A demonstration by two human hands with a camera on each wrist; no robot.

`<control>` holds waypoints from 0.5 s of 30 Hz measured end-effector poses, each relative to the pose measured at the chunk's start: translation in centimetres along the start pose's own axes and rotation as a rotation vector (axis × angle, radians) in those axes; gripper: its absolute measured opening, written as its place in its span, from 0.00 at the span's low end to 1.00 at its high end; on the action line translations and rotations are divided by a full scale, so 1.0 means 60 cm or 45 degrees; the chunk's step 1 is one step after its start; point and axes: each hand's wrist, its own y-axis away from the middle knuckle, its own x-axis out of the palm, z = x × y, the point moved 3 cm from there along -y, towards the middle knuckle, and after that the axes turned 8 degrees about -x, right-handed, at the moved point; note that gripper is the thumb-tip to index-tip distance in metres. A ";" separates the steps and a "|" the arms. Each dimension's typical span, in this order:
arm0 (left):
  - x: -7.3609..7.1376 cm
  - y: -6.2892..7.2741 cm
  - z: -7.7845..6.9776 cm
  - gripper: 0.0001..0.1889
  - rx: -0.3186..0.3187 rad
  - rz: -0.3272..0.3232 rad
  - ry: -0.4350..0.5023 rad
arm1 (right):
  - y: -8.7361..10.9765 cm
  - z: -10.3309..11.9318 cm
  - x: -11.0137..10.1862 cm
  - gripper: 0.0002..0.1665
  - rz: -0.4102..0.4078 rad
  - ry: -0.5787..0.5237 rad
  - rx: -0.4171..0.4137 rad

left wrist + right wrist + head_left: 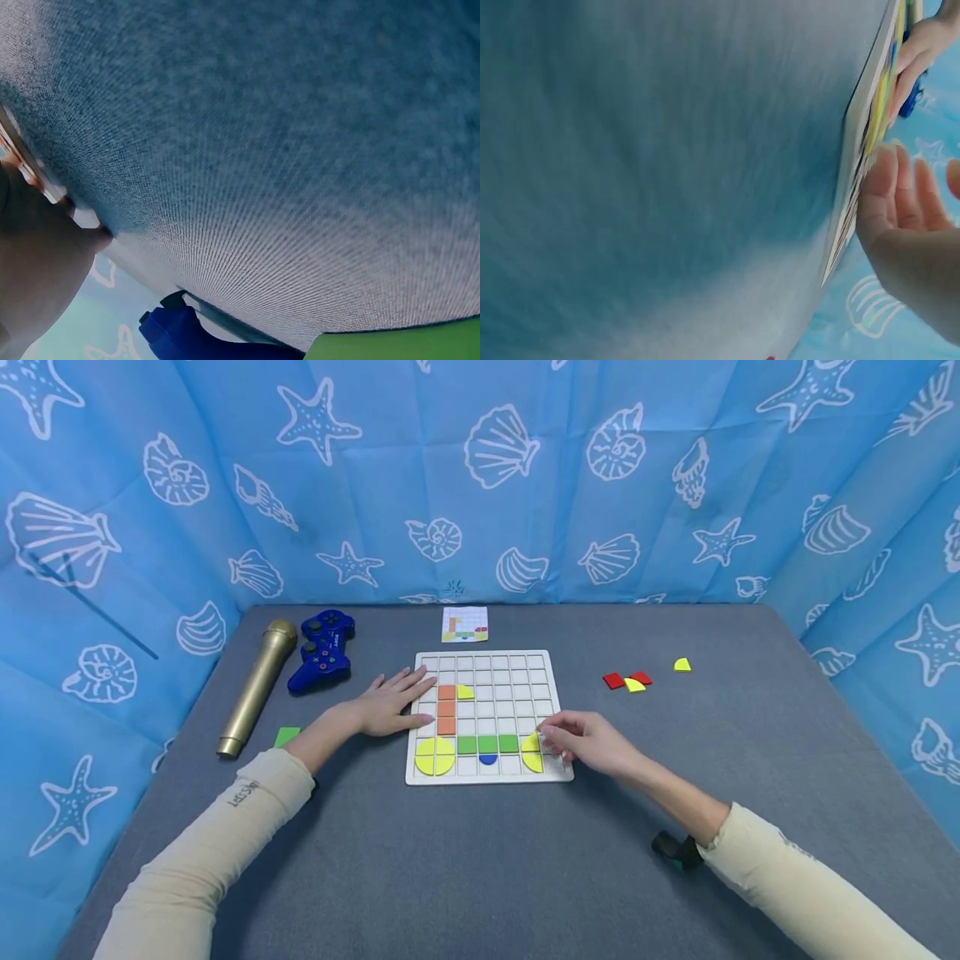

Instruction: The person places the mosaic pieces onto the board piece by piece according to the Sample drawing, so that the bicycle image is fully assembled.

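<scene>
A white grid board (517, 693) lies on the table. My left hand (390, 703) rests at its left edge, fingers spread over the rim and outer squares. Close to the lower right part of the board is my right hand (588, 742), its fingertips at a yellow quarter-circle tile (530, 742). In the right wrist view that hand (915, 217) shows extended fingers with no tile visible between them. On the board are orange square tiles (446, 709), green square tiles (487, 744), a blue half-circle tile (488, 759) and a yellow circle of quarter tiles (426, 763).
Behind the board lies a pattern card (465, 623). To the right are red tiles (613, 681) and loose yellow tiles (682, 665). A gold microphone (258, 689), a blue game controller (324, 650) and a green tile (287, 736) lie at the left.
</scene>
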 end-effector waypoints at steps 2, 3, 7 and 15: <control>0.000 0.000 0.001 0.40 0.003 -0.004 0.003 | -0.014 -0.001 -0.004 0.19 0.002 0.054 -0.073; 0.000 0.000 0.001 0.40 0.007 -0.007 0.003 | -0.021 -0.001 -0.006 0.19 0.009 0.082 -0.102; 0.001 0.001 0.000 0.40 0.027 -0.016 0.011 | -0.046 0.003 -0.004 0.18 0.093 0.193 -0.184; 0.003 -0.001 0.002 0.40 0.000 -0.016 0.003 | -0.069 0.000 0.012 0.18 0.279 0.276 -0.273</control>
